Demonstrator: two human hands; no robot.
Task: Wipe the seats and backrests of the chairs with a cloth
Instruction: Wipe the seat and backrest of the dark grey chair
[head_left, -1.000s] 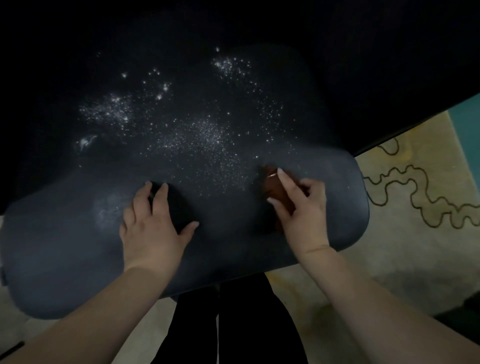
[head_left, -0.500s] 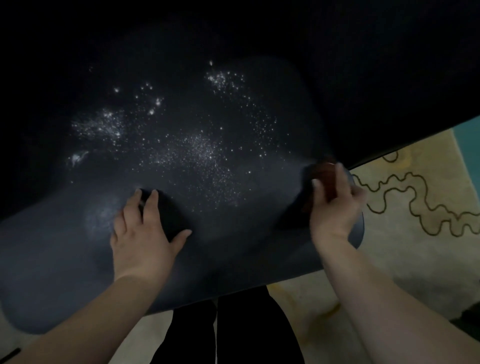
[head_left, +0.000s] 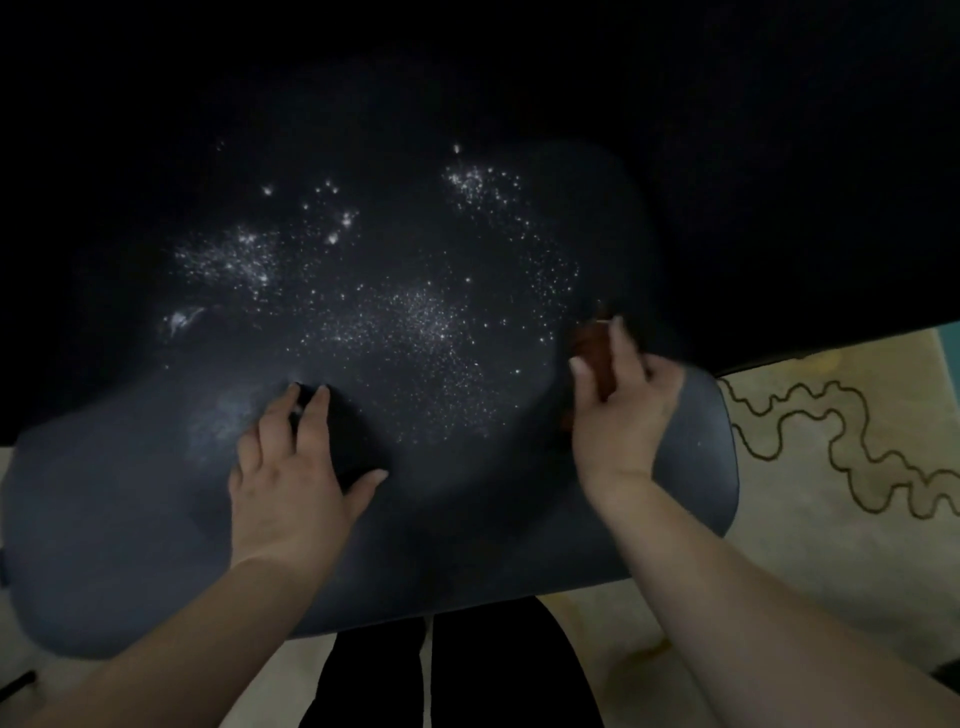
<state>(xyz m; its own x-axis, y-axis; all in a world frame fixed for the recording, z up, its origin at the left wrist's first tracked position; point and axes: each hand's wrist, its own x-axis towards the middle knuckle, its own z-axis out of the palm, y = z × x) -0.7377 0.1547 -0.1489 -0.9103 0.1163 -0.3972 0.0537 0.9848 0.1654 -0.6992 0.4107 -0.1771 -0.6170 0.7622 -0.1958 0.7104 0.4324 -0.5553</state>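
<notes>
A dark blue-grey chair seat (head_left: 130, 519) fills most of the view, its far part lost in shadow. White specks (head_left: 415, 322) are scattered across its middle and far side. My right hand (head_left: 623, 410) presses a small reddish-brown cloth (head_left: 592, 348) against the seat near its right side, fingers curled over it. My left hand (head_left: 296, 467) lies flat on the seat left of centre, fingers spread, holding nothing.
A beige rug (head_left: 831, 493) with a dark wavy line pattern lies to the right and under the seat. A strip of teal floor (head_left: 950, 343) shows at the far right edge. My dark trouser legs (head_left: 447, 675) stand at the seat's near edge.
My right hand swept the cloth from the seat's middle to its right edge, then came back slightly left and farther in. My left hand stayed planted on the seat.
</notes>
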